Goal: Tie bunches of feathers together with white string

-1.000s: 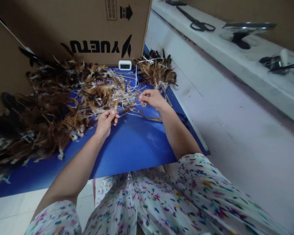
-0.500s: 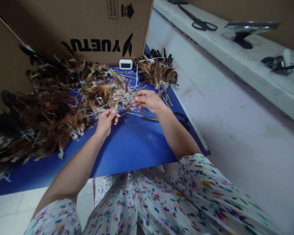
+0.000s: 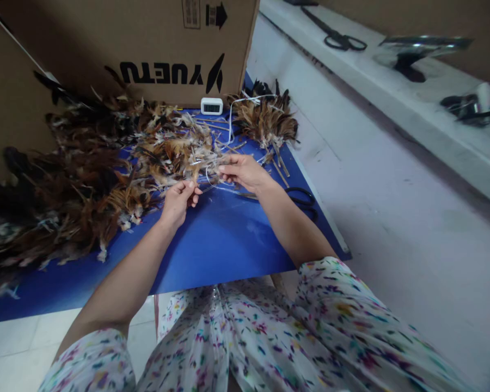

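Observation:
My left hand (image 3: 179, 202) is closed in a pinch in front of the feather pile, with a small tan feather (image 3: 195, 175) standing at its fingertips. Just to its right, my right hand (image 3: 245, 173) pinches thumb against fingers at the pile's near edge. What lies between those fingertips is too small to make out. A thin white strip (image 3: 207, 175) curls between the two hands. Brown and black feathers (image 3: 169, 147) lie loose beyond them. Under my right wrist is a pair of scissors with black handles (image 3: 302, 197), its blades partly hidden.
Bundled feathers (image 3: 85, 201) cover the blue table (image 3: 212, 245) at left. Another feather bundle (image 3: 269, 117) lies at the back right, near a white digital clock (image 3: 211, 106). A cardboard box (image 3: 155, 38) stands behind. More scissors (image 3: 337, 38) rest on the white ledge (image 3: 375, 76).
My right hand has moved slightly left, closer to my left hand, and its fingers are pinched more tightly. My left hand stays almost still. The whole view has shifted a little.

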`<state>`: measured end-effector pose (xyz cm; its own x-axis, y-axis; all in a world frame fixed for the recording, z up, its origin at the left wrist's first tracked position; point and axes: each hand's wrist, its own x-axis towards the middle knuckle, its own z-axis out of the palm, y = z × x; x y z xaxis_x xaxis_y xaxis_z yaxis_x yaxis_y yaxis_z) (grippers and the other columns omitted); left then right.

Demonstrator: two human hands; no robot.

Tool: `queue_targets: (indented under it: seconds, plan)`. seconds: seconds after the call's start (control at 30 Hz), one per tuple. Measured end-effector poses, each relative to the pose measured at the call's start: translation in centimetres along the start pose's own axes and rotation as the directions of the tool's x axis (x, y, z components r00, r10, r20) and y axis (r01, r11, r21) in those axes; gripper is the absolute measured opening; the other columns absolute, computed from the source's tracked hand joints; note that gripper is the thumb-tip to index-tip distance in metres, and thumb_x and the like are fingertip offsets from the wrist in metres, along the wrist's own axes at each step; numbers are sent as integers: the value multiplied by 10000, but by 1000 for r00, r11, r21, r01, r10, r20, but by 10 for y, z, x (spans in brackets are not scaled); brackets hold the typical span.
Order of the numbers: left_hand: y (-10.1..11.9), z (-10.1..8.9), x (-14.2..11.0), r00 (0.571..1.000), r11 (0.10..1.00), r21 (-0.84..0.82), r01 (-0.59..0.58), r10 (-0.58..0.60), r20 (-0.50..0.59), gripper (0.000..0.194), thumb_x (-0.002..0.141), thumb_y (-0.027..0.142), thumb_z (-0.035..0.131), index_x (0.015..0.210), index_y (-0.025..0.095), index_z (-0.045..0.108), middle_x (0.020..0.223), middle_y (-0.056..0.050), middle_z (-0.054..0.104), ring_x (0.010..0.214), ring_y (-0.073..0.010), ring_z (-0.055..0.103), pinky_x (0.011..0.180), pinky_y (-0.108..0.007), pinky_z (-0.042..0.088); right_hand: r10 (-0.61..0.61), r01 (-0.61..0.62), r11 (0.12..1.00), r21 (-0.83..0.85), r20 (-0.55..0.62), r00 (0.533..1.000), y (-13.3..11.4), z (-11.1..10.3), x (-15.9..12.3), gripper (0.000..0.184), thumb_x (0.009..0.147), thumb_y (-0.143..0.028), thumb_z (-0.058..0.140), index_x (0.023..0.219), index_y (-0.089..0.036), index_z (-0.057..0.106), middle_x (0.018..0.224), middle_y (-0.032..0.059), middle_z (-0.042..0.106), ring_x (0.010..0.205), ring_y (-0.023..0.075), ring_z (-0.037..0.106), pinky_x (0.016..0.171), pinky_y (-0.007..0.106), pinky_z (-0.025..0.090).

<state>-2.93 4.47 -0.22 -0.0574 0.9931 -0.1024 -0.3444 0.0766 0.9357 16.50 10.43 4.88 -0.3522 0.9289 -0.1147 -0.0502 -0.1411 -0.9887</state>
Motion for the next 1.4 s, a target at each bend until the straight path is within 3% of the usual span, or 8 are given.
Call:
queue_targets:
  seconds: [0.2,0.33,0.63,1.03,1.27,1.4]
  plan:
    - [3,3,-3,998,996,-53,69,-69,-9,132,841,183,672,731,120,638,610,-7,651,428,-61,508,388,-169,368,-31,32,999,-31,40,999,2,9,-4,164,680,-189,776,769,-150,643,691,6,696,557,62,561,491,175,421]
    - [6,6,-7,985,979,-108,173,-171,25,139,870,127,614,734,112,641,612,-17,649,435,-58,512,398,-162,372,-88,95,989,-117,64,994,6,18,-7,177,652,-201,784,766,-149,660,617,-24,634,568,72,537,522,198,437]
    - [8,9,-10,941,933,-143,331,-316,118,130,809,134,704,706,96,633,587,-14,622,435,-46,495,395,-143,347,-204,238,934,-268,149,967,20,22,-3,207,672,-289,768,792,-155,664,684,-27,613,598,80,480,595,241,419]
    - [11,11,-12,925,917,-145,372,-353,143,140,770,138,754,709,94,636,581,-16,619,434,-37,477,401,-134,343,-327,392,845,-365,227,917,22,23,-1,120,725,-248,722,802,-162,692,785,1,680,737,120,567,731,273,442]
    - [11,10,-12,917,912,-132,387,-365,162,153,769,163,760,719,104,628,580,-6,613,432,-36,477,408,-136,343,-371,444,816,-369,254,893,24,22,-1,94,745,-238,698,801,-163,686,795,5,685,748,122,583,732,272,452]
    - [10,8,-11,933,937,-119,330,-304,194,211,722,208,800,697,115,612,578,-1,615,435,-44,484,411,-150,355,-357,424,831,-361,238,903,26,21,0,150,748,-287,708,816,-157,672,690,-28,613,647,94,517,656,252,432]
